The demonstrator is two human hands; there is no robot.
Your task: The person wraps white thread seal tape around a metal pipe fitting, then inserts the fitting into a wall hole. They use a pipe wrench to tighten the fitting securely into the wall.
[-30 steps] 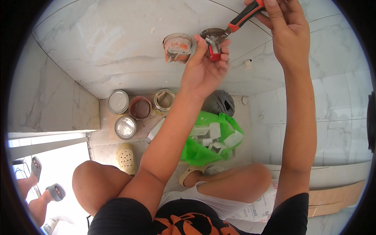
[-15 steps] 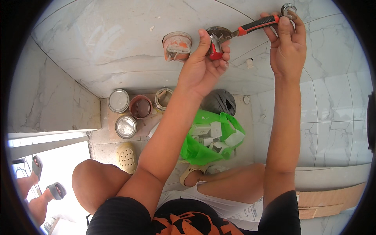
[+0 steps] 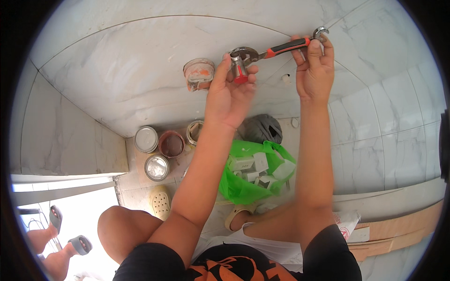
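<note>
On the tiled wall is a small chrome valve point(image 3: 240, 70) with a red end. My left hand point(image 3: 224, 100) is closed around it, thumb on the left and fingertips on the right. The larger hooked jaw of a wrench with a red-and-black handle point(image 3: 288, 47) sits at the valve's wall end; whether the jaw grips it I cannot tell. My right hand point(image 3: 315, 72) is closed on the wrench's other end, near its small hooked jaw. Just left of my left hand, a rough orange-and-grey round fitting point(image 3: 199, 74) protrudes from the wall.
A small hole point(image 3: 286, 78) in the wall lies below the handle. Several cans point(image 3: 157, 167), a green bag point(image 3: 232, 189) of small white boxes and a grey bundle point(image 3: 263, 129) stand below. Wooden boards point(image 3: 408, 229) lie at right. Another person's sandalled feet point(image 3: 79, 245) show lower left.
The whole view has shifted. Against the wall, my right hand and the wrench's outer end have moved slightly left. My left hand stays at the valve.
</note>
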